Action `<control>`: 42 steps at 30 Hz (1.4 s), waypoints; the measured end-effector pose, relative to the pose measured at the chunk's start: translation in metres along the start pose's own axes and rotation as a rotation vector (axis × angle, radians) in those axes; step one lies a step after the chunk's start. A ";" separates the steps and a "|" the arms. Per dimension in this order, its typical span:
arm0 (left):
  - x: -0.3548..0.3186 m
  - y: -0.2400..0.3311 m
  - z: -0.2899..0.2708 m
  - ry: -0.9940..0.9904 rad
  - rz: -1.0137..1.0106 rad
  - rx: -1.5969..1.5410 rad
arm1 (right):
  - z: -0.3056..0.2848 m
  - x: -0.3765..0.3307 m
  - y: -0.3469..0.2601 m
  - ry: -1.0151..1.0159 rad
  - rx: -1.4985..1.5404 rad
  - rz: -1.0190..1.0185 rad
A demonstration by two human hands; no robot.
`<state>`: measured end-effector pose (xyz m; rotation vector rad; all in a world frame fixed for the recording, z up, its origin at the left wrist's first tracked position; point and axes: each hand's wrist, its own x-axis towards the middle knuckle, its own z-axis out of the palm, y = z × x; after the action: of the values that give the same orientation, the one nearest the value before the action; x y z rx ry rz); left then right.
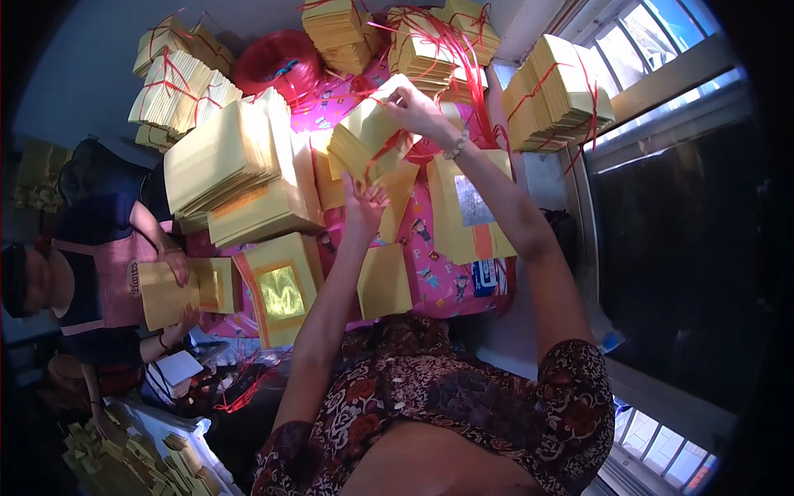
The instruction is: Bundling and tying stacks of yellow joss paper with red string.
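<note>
Over the middle of the table I have a tilted bundle of yellow paper sheets (354, 152) with a red plastic ribbon (385, 149) across it. My left hand (366, 205) is at the bundle's lower end, fingers curled where the ribbon runs down to them. Raised beyond the bundle, my right hand (420, 109) pinches with thumb and fingertips; a strand of ribbon appears beside them, though glare blurs the grip. Below my left hand lies a yellow stack (385, 283). To the right rests another stack with a silver square (473, 198).
Large paper stacks (222, 157) stand left, near a stack with a gold square (281, 291). Tied bundles (169, 95) and a red ribbon coil (277, 62) are at the back. Pink patterned cloth (430, 223) covers the table. At left, a person (99, 256) handles yellow paper.
</note>
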<state>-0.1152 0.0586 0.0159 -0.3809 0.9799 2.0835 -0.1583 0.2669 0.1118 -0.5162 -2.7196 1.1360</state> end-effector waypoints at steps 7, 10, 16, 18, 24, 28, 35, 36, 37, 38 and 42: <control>-0.012 -0.016 -0.068 0.023 -0.202 0.027 | 0.051 -0.046 -0.009 0.037 -0.054 -0.063; -0.046 -0.031 -0.067 0.165 -0.217 0.055 | 0.065 -0.069 -0.002 -0.147 -0.227 -0.024; -0.093 -0.026 -0.059 0.162 0.160 0.623 | 0.084 -0.126 0.017 -0.164 -0.156 -0.162; -0.088 -0.028 -0.077 0.076 0.555 0.861 | 0.084 -0.150 -0.004 0.135 -0.033 -0.118; -0.093 -0.011 -0.052 -0.128 0.739 1.381 | 0.112 -0.237 0.005 0.401 -0.207 0.243; -0.070 -0.018 -0.038 -0.221 1.015 1.409 | 0.127 -0.247 0.030 0.166 -0.047 0.262; -0.062 -0.032 -0.063 -0.236 1.003 1.982 | 0.123 -0.275 0.005 0.215 0.182 0.168; -0.063 -0.033 -0.064 -0.233 0.985 2.012 | 0.119 -0.280 0.003 0.154 0.178 0.169; -0.062 -0.032 -0.064 -0.231 0.983 2.011 | 0.115 -0.283 0.002 0.151 0.178 0.169; -0.063 -0.033 -0.064 -0.224 0.973 2.034 | 0.108 -0.287 -0.003 0.130 0.176 0.156; -0.064 -0.033 -0.055 -0.173 1.034 2.013 | 0.091 -0.281 -0.016 0.139 0.322 0.236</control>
<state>-0.0523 -0.0035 -0.0020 1.4980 2.7399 0.6671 0.0747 0.0929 0.0578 -0.8435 -2.3406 1.4974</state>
